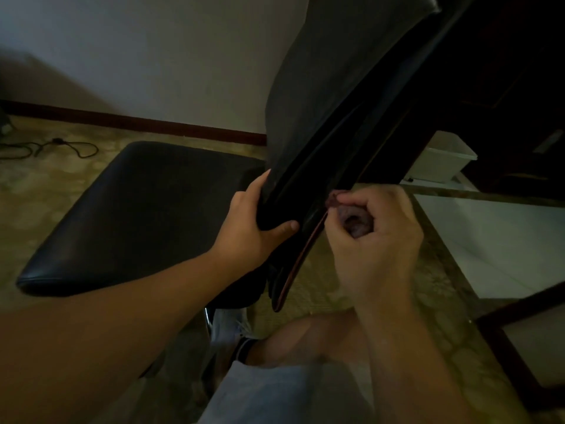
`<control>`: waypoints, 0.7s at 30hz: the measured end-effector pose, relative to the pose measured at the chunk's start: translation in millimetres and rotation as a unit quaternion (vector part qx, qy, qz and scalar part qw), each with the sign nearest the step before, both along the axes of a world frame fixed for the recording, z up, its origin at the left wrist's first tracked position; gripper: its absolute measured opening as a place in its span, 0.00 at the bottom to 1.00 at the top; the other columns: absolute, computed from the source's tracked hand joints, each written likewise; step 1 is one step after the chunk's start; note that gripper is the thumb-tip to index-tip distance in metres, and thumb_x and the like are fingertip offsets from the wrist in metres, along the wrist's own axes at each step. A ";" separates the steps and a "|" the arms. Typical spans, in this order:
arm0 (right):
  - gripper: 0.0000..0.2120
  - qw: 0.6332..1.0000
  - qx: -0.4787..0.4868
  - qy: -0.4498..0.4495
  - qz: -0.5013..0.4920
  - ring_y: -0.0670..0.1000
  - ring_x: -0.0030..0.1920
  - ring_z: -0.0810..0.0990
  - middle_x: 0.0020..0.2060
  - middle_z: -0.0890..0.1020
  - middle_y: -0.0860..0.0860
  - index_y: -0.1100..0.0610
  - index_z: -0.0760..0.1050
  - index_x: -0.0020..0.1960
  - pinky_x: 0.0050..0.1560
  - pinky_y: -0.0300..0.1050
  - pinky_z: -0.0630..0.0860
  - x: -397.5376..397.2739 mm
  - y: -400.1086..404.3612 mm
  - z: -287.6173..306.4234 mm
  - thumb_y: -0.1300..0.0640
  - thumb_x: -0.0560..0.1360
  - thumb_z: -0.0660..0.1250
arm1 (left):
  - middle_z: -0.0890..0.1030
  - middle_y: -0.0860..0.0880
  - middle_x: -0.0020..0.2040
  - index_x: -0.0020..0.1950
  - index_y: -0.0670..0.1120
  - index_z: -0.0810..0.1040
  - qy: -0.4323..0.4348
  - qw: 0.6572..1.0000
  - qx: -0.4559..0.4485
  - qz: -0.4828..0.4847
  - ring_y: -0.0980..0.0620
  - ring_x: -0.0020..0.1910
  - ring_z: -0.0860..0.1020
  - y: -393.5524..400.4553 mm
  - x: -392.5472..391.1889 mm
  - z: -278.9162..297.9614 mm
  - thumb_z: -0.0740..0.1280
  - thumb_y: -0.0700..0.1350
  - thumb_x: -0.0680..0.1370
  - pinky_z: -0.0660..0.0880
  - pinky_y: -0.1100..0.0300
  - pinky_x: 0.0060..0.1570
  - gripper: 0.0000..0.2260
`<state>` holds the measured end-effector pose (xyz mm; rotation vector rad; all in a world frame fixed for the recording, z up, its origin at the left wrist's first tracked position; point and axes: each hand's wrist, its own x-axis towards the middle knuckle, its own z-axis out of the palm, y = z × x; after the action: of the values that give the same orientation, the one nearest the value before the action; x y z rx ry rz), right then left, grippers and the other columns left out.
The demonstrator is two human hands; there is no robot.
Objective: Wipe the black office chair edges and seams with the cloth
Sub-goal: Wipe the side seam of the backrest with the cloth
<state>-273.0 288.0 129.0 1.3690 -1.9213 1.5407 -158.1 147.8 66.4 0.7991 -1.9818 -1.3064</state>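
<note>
The black office chair shows its seat (137, 215) at the left and its backrest (330, 96) rising to the upper right. My left hand (256, 224) grips the lower side edge of the backrest, thumb on the near face. My right hand (376, 237) is curled round a small bunched reddish cloth (339, 203), which pokes out by the thumb and touches the brown-trimmed back edge (302, 258) of the backrest. Most of the cloth is hidden inside the fist.
A patterned carpet (61, 185) covers the floor, with a black cable (61, 146) lying at the far left. Dark furniture (504, 87) stands at the upper right beside a white box (443, 160). My knee and grey shorts (305, 377) are below the hands.
</note>
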 end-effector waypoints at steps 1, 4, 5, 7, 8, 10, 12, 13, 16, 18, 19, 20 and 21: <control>0.06 1.000 0.010 0.007 0.003 0.38 0.48 0.79 0.47 0.77 0.54 0.60 0.80 0.45 0.47 0.27 0.72 -1.4 0.0 -0.8 0.67 0.70 0.74 | 0.71 0.52 0.68 0.77 0.63 0.59 0.002 1.000 0.003 -0.001 0.53 0.67 0.74 -0.2 -0.6 -0.5 0.74 0.66 0.65 0.76 0.46 0.65 0.44; 0.07 0.996 0.066 0.055 0.003 0.33 0.48 0.75 0.47 0.76 0.53 0.61 0.80 0.44 0.48 0.24 0.70 -3.6 2.4 -4.8 0.66 0.68 0.75 | 0.70 0.52 0.69 0.78 0.63 0.59 0.008 1.000 0.005 -0.004 0.53 0.68 0.73 0.0 -0.9 -1.2 0.74 0.65 0.65 0.75 0.46 0.65 0.44; 0.06 0.996 0.065 0.066 0.002 0.34 0.47 0.75 0.47 0.76 0.54 0.61 0.80 0.44 0.48 0.25 0.70 -4.7 3.1 -4.8 0.65 0.68 0.75 | 0.70 0.52 0.69 0.77 0.63 0.59 0.011 1.000 0.002 -0.002 0.53 0.68 0.73 -0.5 -1.0 -1.5 0.74 0.65 0.64 0.75 0.46 0.65 0.44; 0.05 0.997 0.041 0.065 -0.005 0.39 0.47 0.77 0.47 0.77 0.55 0.62 0.81 0.45 0.49 0.26 0.72 -5.2 3.1 -3.8 0.64 0.69 0.74 | 0.68 0.53 0.69 0.78 0.63 0.59 0.013 1.000 0.008 0.001 0.53 0.68 0.72 0.4 -1.1 -2.0 0.74 0.63 0.65 0.75 0.46 0.66 0.44; 0.05 0.998 0.028 0.059 -0.006 0.42 0.48 0.78 0.47 0.77 0.55 0.62 0.81 0.45 0.49 0.27 0.73 -4.7 2.1 -4.8 0.64 0.69 0.73 | 0.68 0.53 0.68 0.78 0.63 0.59 0.011 1.000 0.012 0.000 0.53 0.68 0.72 0.6 0.0 -2.7 0.75 0.62 0.65 0.74 0.46 0.67 0.44; 0.04 0.999 0.026 0.047 0.000 0.41 0.48 0.79 0.47 0.76 0.56 0.62 0.80 0.44 0.49 0.27 0.73 -2.7 0.0 -10.3 0.66 0.70 0.72 | 0.67 0.53 0.68 0.78 0.64 0.58 0.010 1.000 0.007 -0.005 0.52 0.68 0.72 -1.6 2.0 -4.4 0.76 0.60 0.65 0.74 0.45 0.67 0.45; 0.05 0.998 0.050 0.044 0.003 0.37 0.48 0.77 0.47 0.76 0.55 0.62 0.79 0.44 0.48 0.25 0.72 -0.9 0.6 -15.3 0.66 0.69 0.73 | 0.67 0.52 0.67 0.78 0.65 0.56 0.002 1.000 0.003 -0.011 0.51 0.68 0.72 -1.7 4.7 -4.9 0.78 0.54 0.68 0.73 0.44 0.68 0.45; 0.05 0.998 0.054 0.045 0.003 0.36 0.48 0.77 0.47 0.76 0.55 0.62 0.80 0.44 0.48 0.25 0.72 -1.3 0.6 -15.9 0.66 0.69 0.73 | 0.67 0.52 0.66 0.78 0.65 0.56 -0.002 1.000 0.000 -0.010 0.51 0.67 0.72 -2.4 5.2 -5.9 0.78 0.51 0.69 0.73 0.44 0.68 0.45; 0.04 0.999 0.038 0.035 -0.007 0.39 0.47 0.78 0.47 0.77 0.56 0.63 0.80 0.45 0.47 0.26 0.72 -1.7 -0.9 -14.7 0.67 0.70 0.72 | 0.67 0.52 0.64 0.79 0.65 0.55 0.000 1.000 -0.017 -0.005 0.52 0.66 0.72 -0.4 4.6 -5.5 0.78 0.50 0.71 0.74 0.45 0.67 0.45; 0.06 0.999 0.038 0.036 -0.008 0.37 0.48 0.77 0.47 0.76 0.55 0.63 0.80 0.44 0.48 0.25 0.71 -0.4 -2.8 -18.9 0.69 0.69 0.73 | 0.67 0.51 0.64 0.79 0.64 0.54 0.002 1.000 -0.019 -0.004 0.53 0.65 0.72 0.7 3.6 -5.9 0.78 0.50 0.71 0.74 0.45 0.67 0.45; 0.07 0.998 0.049 0.043 -0.006 0.34 0.49 0.76 0.46 0.75 0.54 0.63 0.79 0.44 0.49 0.24 0.70 0.5 -3.0 -21.9 0.69 0.68 0.74 | 0.67 0.51 0.64 0.80 0.63 0.54 0.001 1.000 -0.019 -0.003 0.54 0.64 0.72 1.0 3.4 -5.9 0.78 0.49 0.71 0.73 0.46 0.68 0.45; 0.07 0.997 0.060 0.050 -0.004 0.31 0.49 0.75 0.46 0.75 0.53 0.63 0.79 0.44 0.49 0.23 0.69 0.9 -3.1 -24.3 0.69 0.68 0.74 | 0.67 0.51 0.64 0.80 0.63 0.54 0.002 1.000 -0.021 -0.002 0.55 0.63 0.72 1.5 3.8 -4.9 0.78 0.49 0.71 0.73 0.47 0.68 0.45; 0.08 0.996 0.064 0.055 -0.003 0.31 0.48 0.74 0.46 0.75 0.53 0.62 0.80 0.44 0.49 0.23 0.69 0.7 -2.6 -25.1 0.69 0.67 0.75 | 0.67 0.51 0.63 0.80 0.62 0.54 0.005 1.000 -0.022 -0.002 0.56 0.63 0.72 2.1 3.9 -3.7 0.77 0.49 0.71 0.73 0.48 0.68 0.45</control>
<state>-272.3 285.4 103.8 1.4655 -1.9832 1.3295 -154.2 149.9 62.7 0.7676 -1.9988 -1.2625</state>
